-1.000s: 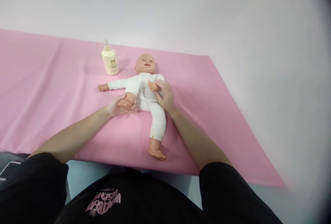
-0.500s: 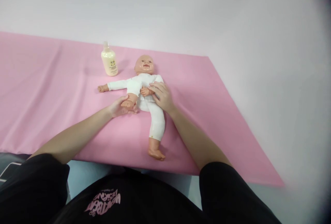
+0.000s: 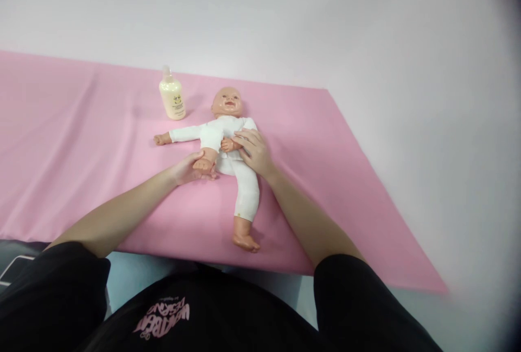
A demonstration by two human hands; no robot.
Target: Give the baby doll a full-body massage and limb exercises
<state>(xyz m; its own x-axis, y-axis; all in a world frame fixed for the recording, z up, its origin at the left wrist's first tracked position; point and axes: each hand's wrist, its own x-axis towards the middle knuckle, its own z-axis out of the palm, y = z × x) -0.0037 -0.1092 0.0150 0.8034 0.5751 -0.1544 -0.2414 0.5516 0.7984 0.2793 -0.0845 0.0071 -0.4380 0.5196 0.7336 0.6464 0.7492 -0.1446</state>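
Note:
A baby doll [image 3: 241,189] in white clothes lies on its back on a pink cloth, its head pointing away from me. My left hand [image 3: 191,170] is closed around the doll's bent leg near the foot, with the thumb on top and fingers underneath. Across the doll's belly, my right hand [image 3: 256,152] has its fingers curled over the doll's forearm. The doll's small hand [image 3: 230,145] pokes out beside my fingers. Its other leg stretches toward me, and its other arm reaches out to the left.
A bottle of pale yellow liquid [image 3: 172,97] with a clear cap stands on the pink cloth [image 3: 81,140], left of the doll's head. The table's front edge runs close to my body. A white surface lies behind the cloth and to its right.
The doll's bent leg has shifted very slightly to the right in my left hand. My right hand and the bottle look the same.

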